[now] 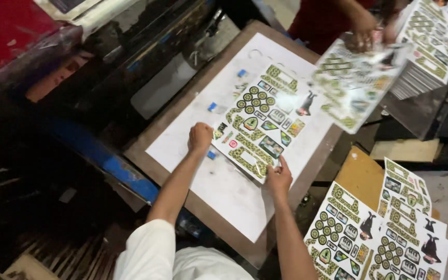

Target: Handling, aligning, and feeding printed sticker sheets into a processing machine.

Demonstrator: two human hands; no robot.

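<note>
Printed sheet [262, 124], patterned in green and yellow cut-out shapes, lies flat on the white board [224, 192] that tops the brown table [146, 163], and both of the person's hands are on it. Its long axis runs on a slant, from the near corner by the right hand [279, 177] up and away toward the far corner, so the sheet stretches away from the person rather than across them.

The left hand [200, 138] sits at the sheet's left edge, about halfway along, curled into a loose fist with the knuckles up; whether the fingers pinch the edge or only press against it cannot be made out from this angle. The right hand rests at the near bottom corner, fingers spread and laid on the paper, thumb by the edge (a flat, pressing touch, not a closed grasp as far as can be seen). From either hand the bulk of the sheet lies forward and to the right.

Small blue tabs [212, 107] stand on the board just left of the sheet, near the left hand. Beyond the table another person's hand [360, 32] holds a second printed sheet [356, 85] in the air, blurred, beside a tall stack of sheets [431, 46]. More printed sheets [385, 233] lie fanned out low to the right of the person.
</note>
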